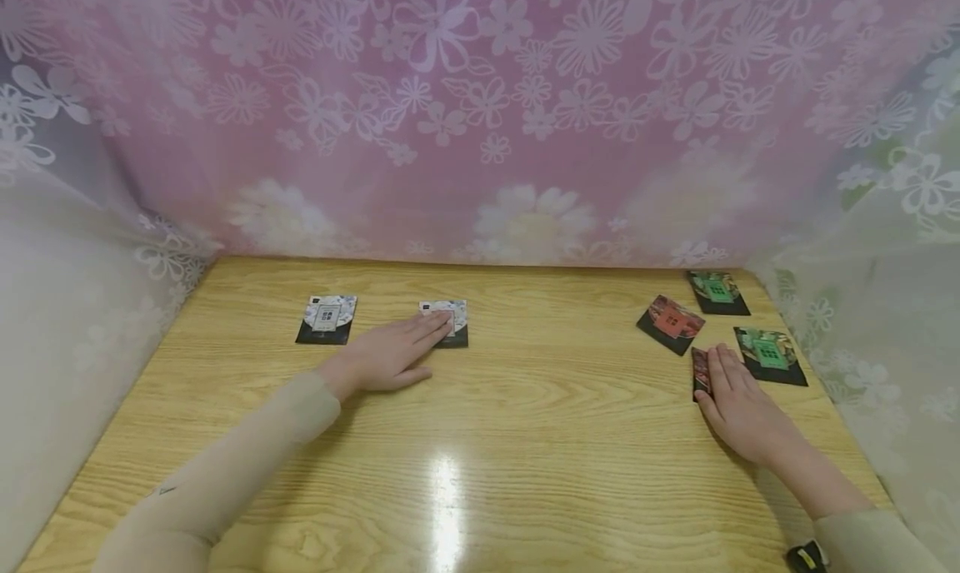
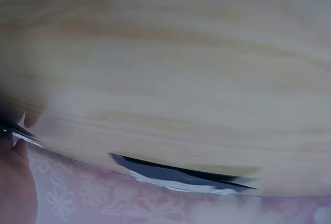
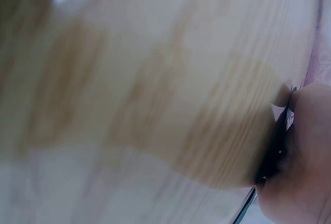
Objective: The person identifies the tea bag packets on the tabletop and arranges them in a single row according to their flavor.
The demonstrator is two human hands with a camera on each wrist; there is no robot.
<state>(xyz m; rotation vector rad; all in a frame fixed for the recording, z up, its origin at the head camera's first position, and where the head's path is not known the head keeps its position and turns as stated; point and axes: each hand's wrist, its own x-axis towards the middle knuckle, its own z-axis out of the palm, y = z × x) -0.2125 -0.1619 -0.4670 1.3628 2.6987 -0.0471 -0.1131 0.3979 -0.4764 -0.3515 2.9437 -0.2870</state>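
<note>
My left hand (image 1: pixel 393 352) lies with straight fingers over a flat white-and-black packet (image 1: pixel 459 338), covering much of its left side. To its left sits another white-and-black packet (image 1: pixel 327 320), which also shows as a thin dark-and-white shape (image 2: pixel 176 175) in the left wrist view. At the right, my right hand (image 1: pixel 742 411) rests with extended fingers on a dark red packet (image 1: pixel 701 369); only that packet's left strip shows. Just beyond is a tilted red-and-black packet (image 1: pixel 671 323). A green-and-black packet (image 1: pixel 770 355) lies right beside the right fingers.
Another green-and-black packet (image 1: pixel 717 292) lies near the table's far right corner. Pink floral curtain (image 1: pixel 480 140) hangs behind the wooden table (image 1: pixel 540 440), with pale sheer curtain along both sides. A small black object (image 1: pixel 806 556) shows by the right sleeve.
</note>
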